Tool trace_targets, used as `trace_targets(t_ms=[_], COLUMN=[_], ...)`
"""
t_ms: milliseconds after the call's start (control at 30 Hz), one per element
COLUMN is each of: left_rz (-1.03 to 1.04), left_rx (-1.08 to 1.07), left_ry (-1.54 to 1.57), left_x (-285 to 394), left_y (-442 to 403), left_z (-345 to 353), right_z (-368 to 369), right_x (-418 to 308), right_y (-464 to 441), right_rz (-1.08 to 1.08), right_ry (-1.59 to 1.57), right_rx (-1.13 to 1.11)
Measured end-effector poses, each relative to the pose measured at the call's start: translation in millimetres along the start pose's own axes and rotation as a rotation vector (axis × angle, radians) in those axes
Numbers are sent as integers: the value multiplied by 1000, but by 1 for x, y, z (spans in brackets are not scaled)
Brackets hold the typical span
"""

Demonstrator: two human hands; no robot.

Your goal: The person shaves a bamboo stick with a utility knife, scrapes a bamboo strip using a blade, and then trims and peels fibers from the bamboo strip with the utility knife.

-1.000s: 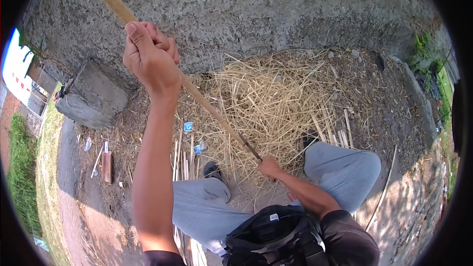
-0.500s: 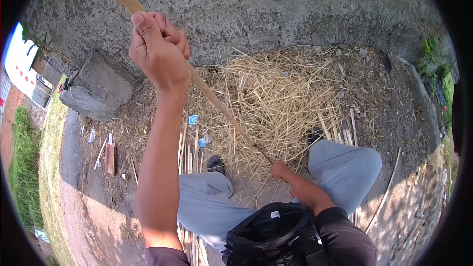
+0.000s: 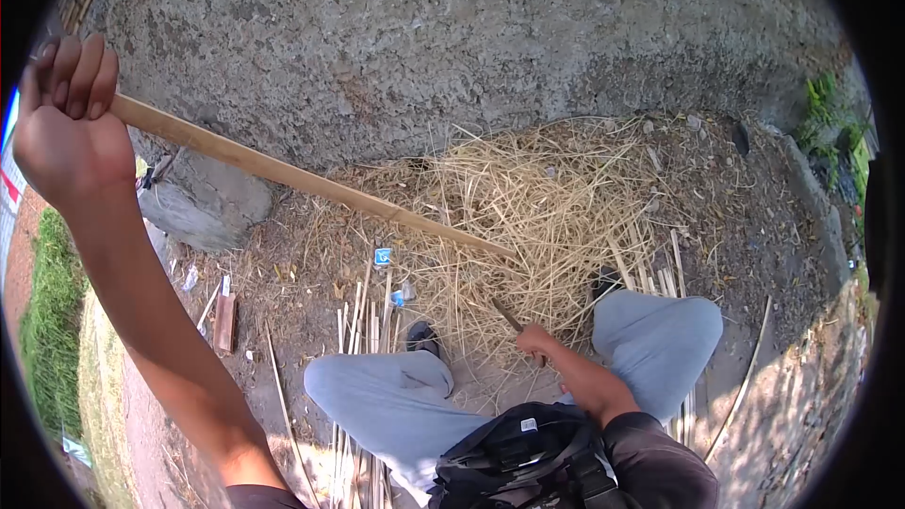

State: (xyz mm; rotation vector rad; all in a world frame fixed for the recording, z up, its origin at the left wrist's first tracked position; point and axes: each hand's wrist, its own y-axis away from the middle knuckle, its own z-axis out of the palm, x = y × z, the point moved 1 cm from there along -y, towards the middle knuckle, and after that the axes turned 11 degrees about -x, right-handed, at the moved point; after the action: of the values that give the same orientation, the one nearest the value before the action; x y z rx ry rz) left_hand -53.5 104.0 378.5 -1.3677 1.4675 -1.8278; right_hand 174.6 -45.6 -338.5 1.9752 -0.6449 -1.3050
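Observation:
At the upper left, my left hand (image 3: 77, 123) is closed round one end of a long flat wooden strip (image 3: 311, 181). The strip slants down to the right, and its other end hangs over a pile of pale shavings (image 3: 528, 207). My right hand (image 3: 535, 341) is closed on the handle of a knife (image 3: 506, 315) near my right knee. The blade points up and left, apart from the strip's far end.
A rough grey wall (image 3: 471, 47) rises behind the shavings. A concrete block (image 3: 212, 203) stands at the left. Thin strips (image 3: 363, 320) lie beside my left leg. A brown block (image 3: 225, 322) and blue litter (image 3: 382, 256) are on the ground. A black bag (image 3: 528, 452) sits at my waist.
My left hand has moved far left with the strip, which now lies at a flatter angle. The knife has come apart from the strip, while my right hand has moved slightly down.

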Motion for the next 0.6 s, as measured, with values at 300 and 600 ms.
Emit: trace_targets(t_ms=[300,600], left_rz=[-69,-372], left_rx=[347,284], left_ry=[251,347], left_x=[-12,-88], left_y=[35,93], left_z=[-57,33], right_z=[-71,-113], right_x=[-118,-107], right_y=[154,309], right_rz=[-135,154], right_ry=[540,551], right_rx=[95,143])
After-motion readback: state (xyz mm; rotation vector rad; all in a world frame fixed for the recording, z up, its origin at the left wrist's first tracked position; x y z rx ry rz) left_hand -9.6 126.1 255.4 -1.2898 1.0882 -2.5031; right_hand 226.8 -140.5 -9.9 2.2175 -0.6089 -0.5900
